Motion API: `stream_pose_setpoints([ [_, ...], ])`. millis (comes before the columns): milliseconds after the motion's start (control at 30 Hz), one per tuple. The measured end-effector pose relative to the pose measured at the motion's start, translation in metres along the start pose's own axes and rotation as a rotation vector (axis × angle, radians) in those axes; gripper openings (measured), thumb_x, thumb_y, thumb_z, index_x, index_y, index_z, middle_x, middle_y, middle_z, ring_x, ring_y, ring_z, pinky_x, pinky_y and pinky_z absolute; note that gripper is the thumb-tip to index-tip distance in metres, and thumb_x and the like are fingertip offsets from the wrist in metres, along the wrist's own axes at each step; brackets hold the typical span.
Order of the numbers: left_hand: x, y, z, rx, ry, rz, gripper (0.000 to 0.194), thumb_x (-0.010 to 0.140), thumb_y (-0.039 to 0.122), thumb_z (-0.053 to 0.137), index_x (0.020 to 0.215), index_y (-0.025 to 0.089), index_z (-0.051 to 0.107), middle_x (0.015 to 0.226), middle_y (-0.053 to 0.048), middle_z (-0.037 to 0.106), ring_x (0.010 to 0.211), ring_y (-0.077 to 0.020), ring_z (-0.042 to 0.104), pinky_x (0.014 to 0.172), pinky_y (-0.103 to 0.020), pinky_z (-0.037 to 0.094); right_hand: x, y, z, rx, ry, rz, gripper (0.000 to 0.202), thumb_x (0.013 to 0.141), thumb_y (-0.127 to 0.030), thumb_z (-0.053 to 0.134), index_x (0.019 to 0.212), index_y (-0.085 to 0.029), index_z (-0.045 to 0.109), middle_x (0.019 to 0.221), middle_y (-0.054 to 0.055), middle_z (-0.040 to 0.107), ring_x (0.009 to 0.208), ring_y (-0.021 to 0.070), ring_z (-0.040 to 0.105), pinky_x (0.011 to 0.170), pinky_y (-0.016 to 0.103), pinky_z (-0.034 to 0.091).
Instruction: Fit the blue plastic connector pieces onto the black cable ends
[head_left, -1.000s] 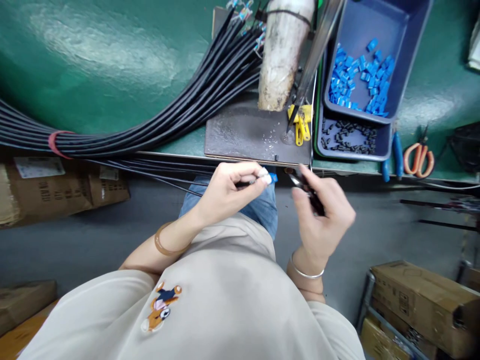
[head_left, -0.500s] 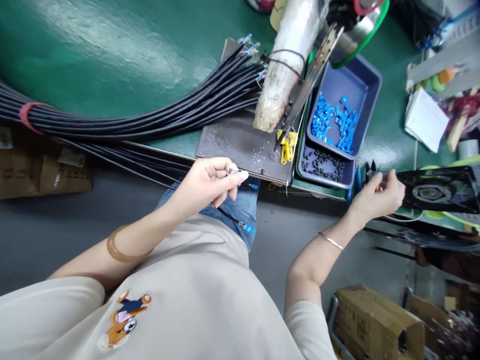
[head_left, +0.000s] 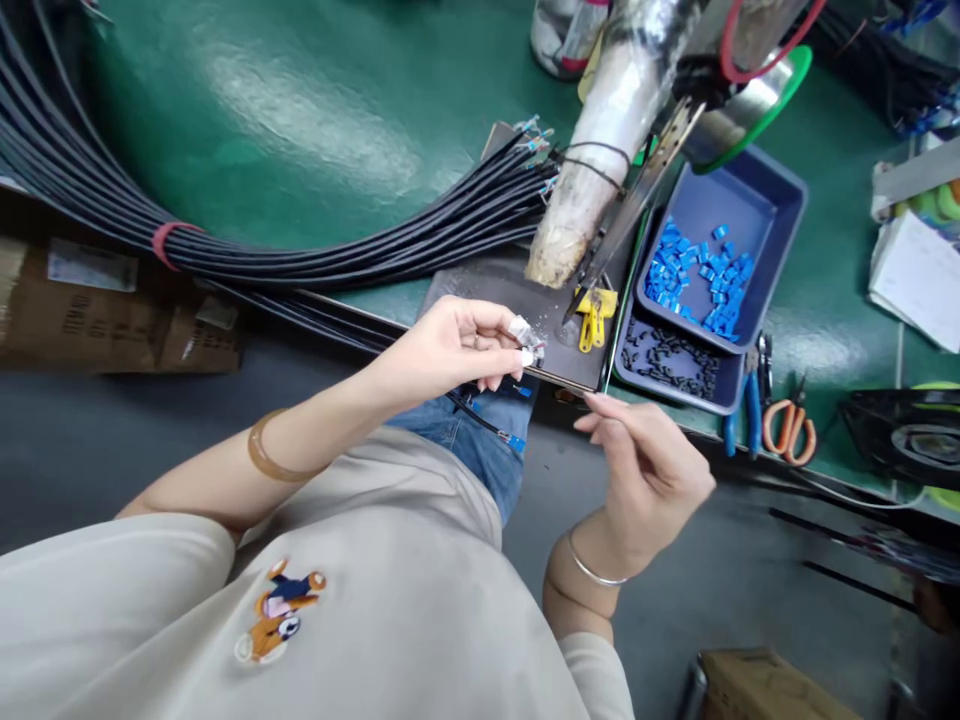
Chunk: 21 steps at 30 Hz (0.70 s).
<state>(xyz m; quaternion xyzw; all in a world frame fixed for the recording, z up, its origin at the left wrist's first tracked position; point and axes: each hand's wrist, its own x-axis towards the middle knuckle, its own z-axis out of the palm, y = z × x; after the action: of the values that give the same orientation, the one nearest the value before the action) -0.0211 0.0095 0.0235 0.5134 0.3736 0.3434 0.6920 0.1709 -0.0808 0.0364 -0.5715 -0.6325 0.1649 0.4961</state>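
My left hand point(head_left: 469, 345) is pinched on the end of a black cable, and small thin wires point(head_left: 537, 350) show at its fingertips beside white coverings on the finger and thumb. Below the hand, a black cable point(head_left: 487, 424) with a blue connector point(head_left: 514, 443) hangs over my jeans. To the right, my right hand point(head_left: 649, 465) is closed, its index finger and thumb nearly together, with nothing visible in them. It is in the air just off the bench edge, between my left hand and the orange-handled scissors point(head_left: 790, 430).
A thick bundle of black cables point(head_left: 322, 262) lies across the green bench point(head_left: 300, 130). Stacked trays point(head_left: 784, 215) hold blue and black small parts. Yellow clips point(head_left: 596, 318), a wrapped tube point(head_left: 592, 180) and blue-handled pliers point(head_left: 752, 400) are near. Cardboard boxes point(head_left: 112, 310) stand below.
My right hand has come left from the tools at the right bench edge toward my left hand; the orange-handled scissors now lie uncovered. The view has shifted, and my left hand keeps its pinch.
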Motion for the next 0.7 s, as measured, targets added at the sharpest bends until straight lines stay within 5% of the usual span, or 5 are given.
stream_pose_setpoints([
  [100, -0.003, 0.010, 0.004, 0.229, -0.024, 0.140, 0.004, 0.075, 0.017, 0.073, 0.077, 0.014, 0.074, 0.071, -0.003, 0.073, 0.061, -0.0112, 0.065, 0.058, -0.020, 0.050, -0.001, -0.009, -0.003, 0.189, 0.179, -0.056, 0.020, 0.092, -0.021, 0.056, 0.094, -0.027, 0.075, 0.051, -0.006, 0.053, 0.040, 0.0077, 0.049, 0.040, 0.023, 0.040],
  [200, -0.011, 0.026, 0.006, 0.427, -0.176, 0.245, 0.007, 0.075, 0.017, 0.072, 0.078, 0.020, 0.078, 0.078, -0.004, 0.076, 0.071, -0.0151, 0.070, 0.068, -0.022, 0.052, -0.002, -0.015, -0.001, 0.065, 0.233, -0.094, 0.019, 0.092, -0.022, 0.057, 0.091, -0.028, 0.075, 0.048, -0.007, 0.049, 0.038, 0.0064, 0.043, 0.039, 0.023, 0.030],
  [433, -0.012, 0.015, -0.013, 0.057, -0.228, -0.013, 0.014, 0.080, 0.031, 0.071, 0.081, 0.017, 0.073, 0.056, -0.002, 0.061, 0.045, -0.0095, 0.049, 0.043, -0.021, 0.038, 0.001, 0.011, 0.031, -0.434, -0.137, -0.002, 0.019, 0.092, -0.034, 0.060, 0.100, -0.020, 0.069, 0.073, -0.001, 0.063, 0.066, 0.0088, 0.058, 0.062, 0.023, 0.042],
  [567, 0.003, 0.000, -0.027, -0.011, -0.555, -0.159, 0.021, 0.080, 0.035, 0.071, 0.074, 0.015, 0.074, 0.048, -0.002, 0.056, 0.041, -0.0098, 0.043, 0.041, -0.023, 0.035, 0.006, 0.020, 0.046, -0.556, -0.121, -0.002, 0.017, 0.092, -0.033, 0.059, 0.091, -0.018, 0.066, 0.076, -0.001, 0.064, 0.070, 0.0092, 0.059, 0.063, 0.022, 0.040],
  [700, 0.008, 0.015, -0.020, 0.341, -0.879, 0.038, 0.008, 0.079, 0.021, 0.068, 0.077, 0.020, 0.075, 0.065, -0.005, 0.068, 0.056, -0.0152, 0.059, 0.055, -0.025, 0.047, 0.013, 0.024, 0.050, -0.596, -0.082, -0.003, 0.012, 0.091, -0.025, 0.059, 0.083, -0.018, 0.064, 0.075, -0.001, 0.063, 0.068, 0.0089, 0.058, 0.061, 0.022, 0.038],
])
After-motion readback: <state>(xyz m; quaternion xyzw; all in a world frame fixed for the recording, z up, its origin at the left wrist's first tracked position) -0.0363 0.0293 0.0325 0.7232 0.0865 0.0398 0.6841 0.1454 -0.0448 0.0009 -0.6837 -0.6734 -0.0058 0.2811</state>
